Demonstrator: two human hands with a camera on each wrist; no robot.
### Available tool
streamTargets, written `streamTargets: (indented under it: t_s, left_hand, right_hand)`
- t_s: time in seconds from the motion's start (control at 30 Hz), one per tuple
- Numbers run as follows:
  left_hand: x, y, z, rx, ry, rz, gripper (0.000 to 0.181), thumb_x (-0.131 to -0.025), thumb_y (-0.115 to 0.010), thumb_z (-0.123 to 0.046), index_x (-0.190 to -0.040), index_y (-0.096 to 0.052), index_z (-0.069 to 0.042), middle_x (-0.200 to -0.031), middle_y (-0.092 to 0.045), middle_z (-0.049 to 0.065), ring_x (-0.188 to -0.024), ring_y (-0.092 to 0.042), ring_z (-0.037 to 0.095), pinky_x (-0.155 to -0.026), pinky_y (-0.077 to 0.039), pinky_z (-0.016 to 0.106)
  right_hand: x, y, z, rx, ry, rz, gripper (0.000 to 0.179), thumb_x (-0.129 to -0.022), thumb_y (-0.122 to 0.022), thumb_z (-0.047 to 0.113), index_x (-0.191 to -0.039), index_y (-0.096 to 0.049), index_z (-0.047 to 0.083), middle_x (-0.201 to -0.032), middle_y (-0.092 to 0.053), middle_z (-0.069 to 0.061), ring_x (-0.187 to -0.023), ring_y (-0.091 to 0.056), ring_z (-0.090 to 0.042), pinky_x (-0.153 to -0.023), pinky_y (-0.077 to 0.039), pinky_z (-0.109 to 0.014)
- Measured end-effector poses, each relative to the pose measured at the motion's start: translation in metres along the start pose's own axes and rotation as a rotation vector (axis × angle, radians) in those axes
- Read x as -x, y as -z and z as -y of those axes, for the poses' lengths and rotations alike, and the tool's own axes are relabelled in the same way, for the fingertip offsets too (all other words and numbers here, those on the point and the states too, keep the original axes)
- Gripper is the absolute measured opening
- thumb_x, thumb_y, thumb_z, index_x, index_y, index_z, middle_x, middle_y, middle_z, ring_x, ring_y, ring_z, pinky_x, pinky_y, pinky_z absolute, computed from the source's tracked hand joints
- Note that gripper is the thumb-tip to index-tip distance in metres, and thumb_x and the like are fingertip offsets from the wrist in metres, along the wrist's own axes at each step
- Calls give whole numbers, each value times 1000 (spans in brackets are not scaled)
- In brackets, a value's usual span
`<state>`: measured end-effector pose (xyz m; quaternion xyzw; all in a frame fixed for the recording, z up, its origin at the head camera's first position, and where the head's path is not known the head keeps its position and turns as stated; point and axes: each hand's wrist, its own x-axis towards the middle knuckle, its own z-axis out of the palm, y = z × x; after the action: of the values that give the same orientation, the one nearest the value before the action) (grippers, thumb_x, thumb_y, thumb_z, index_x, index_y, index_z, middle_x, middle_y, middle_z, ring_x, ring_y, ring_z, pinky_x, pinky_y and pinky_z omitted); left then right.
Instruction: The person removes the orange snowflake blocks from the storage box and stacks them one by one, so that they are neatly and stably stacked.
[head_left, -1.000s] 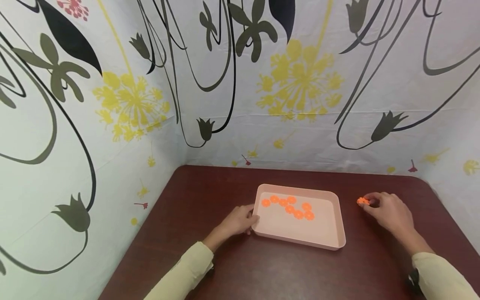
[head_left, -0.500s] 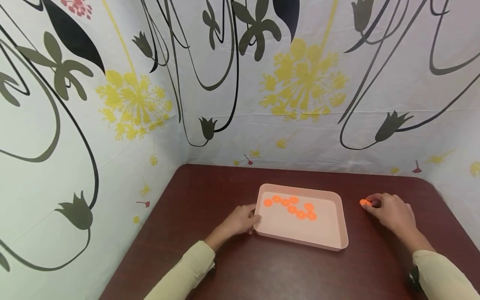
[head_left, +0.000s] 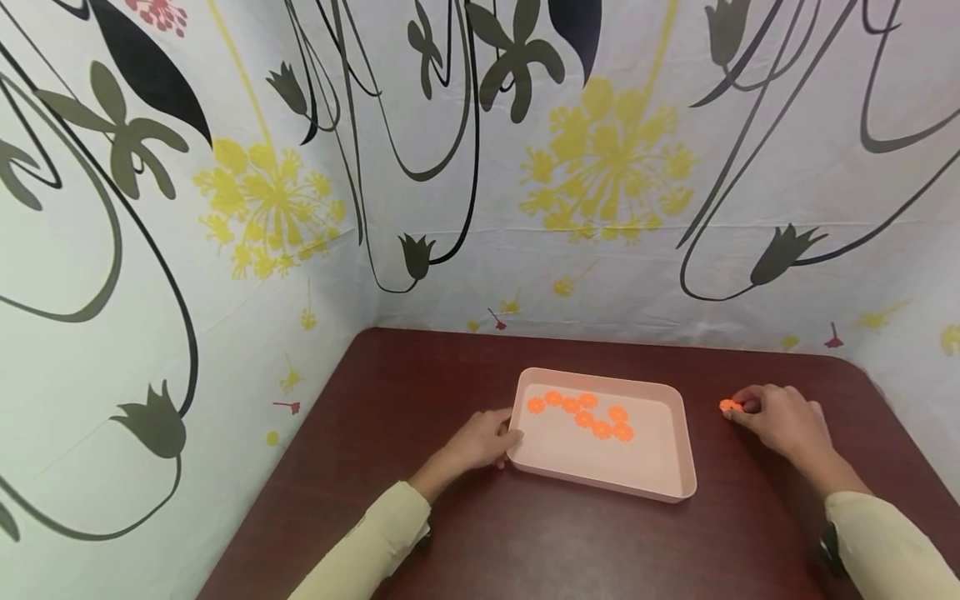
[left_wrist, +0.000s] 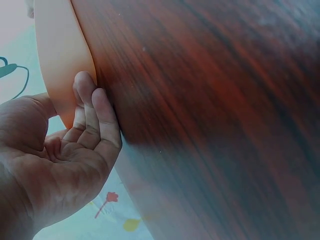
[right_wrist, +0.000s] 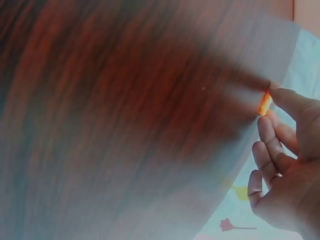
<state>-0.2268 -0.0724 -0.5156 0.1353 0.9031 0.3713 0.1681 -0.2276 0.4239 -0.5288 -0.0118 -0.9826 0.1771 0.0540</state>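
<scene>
My left hand (head_left: 480,439) grips the left side of a shallow pale pink tray (head_left: 660,475). Its thumb lies over the rim, and the left wrist view has the fingers (left_wrist: 105,117) against the outer wall. In the tray lie several small orange flower-shaped discs (head_left: 602,429), loosely strung out from the left side to the middle. To the right of the tray, my right hand (head_left: 787,425) pinches an orange disc (head_left: 730,406) between thumb and fingertips. In the right wrist view the disc (right_wrist: 265,102) is seen edge-on, its other fingers (right_wrist: 265,160) loosely bent below it.
The tray stands on a dark reddish-brown wooden table (head_left: 585,542) with rounded far corners. White cloth (head_left: 450,200) printed with flowers hangs along its back and left sides.
The view has shifted slightly, so everything sits a little further right. The disc pinched in my right hand has turned slightly. My left hand keeps its grip on the tray.
</scene>
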Motion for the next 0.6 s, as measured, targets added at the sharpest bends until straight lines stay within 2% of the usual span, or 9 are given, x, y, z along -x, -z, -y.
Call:
streamTargets:
  t_s: [0.17,0.3,0.47,0.53,0.6]
  left_hand:
    - [0,0,0,-10,0,-4,53,-103,-67,-25,-153,-56,-11,-65,-63,1,-52,-64,16,-54,-46,26]
    - [0,-1,0,-11,2,-1,53,-103,-67,-25,-153,-55,-11,-65,-63,1,-52,-63,16,-54,-46,25]
    - [-1,0,1,-4,-1,2,56,-103,-67,-26,-156,-53,-12,-65,-63,1,-52,-64,17,-53,-46,26]
    - [-2,0,1,0,0,3,57,-103,-67,-26,-156,-52,-12,-64,-63,1,-52,-64,17,-53,-45,26]
    - [-2,0,2,4,-2,3,57,-103,-67,-26,-156,-52,-12,-63,-63,1,-52,-64,18,-52,-45,26]
  right_hand:
    - [2,6,7,23,8,23,46,-87,-84,32,-115,-73,-2,-100,-75,-22,-93,-66,-42,-72,-39,-56]
    - [9,11,20,51,-27,20,52,-87,-82,31,-122,-67,-5,-106,-72,-28,-94,-64,-46,-74,-45,-61]
    - [14,16,53,4,-36,-3,54,-90,-80,33,-128,-65,-4,-121,-67,-33,-104,-62,-50,-78,-51,-66]
    - [15,15,69,-46,1,-16,54,-92,-79,32,-130,-65,-3,-121,-67,-32,-103,-63,-48,-79,-52,-64]
    - [16,13,85,-92,46,-41,51,-92,-80,31,-129,-66,-1,-116,-71,-28,-97,-67,-41,-77,-53,-56]
